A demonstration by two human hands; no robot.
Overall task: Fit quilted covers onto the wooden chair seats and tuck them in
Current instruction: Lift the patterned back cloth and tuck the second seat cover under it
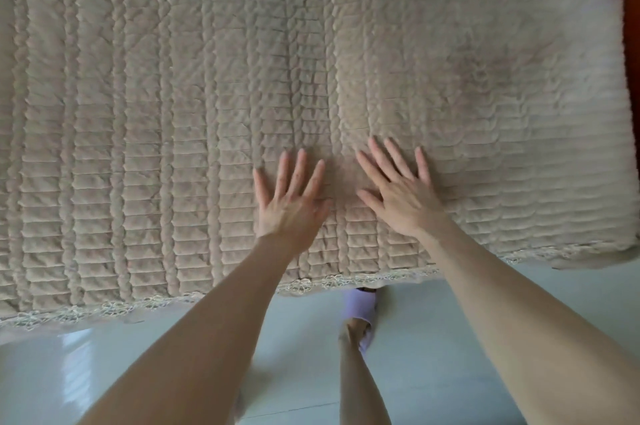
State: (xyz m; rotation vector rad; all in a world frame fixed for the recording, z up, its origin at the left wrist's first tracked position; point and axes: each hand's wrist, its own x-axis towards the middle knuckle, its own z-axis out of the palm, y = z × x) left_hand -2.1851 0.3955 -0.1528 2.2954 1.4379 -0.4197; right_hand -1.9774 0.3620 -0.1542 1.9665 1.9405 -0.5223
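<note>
One quilted cover (173, 113) (beige, lace-edged) is seen, perhaps two meeting at a middle seam. Two hands, the left hand (291, 203) and the right hand (401, 196), are pressed flat on it near its front edge, fingers spread, nothing gripped

Both hands flat, fingers spread: left (289, 198), right (401, 192), arms outstretched.
</note>
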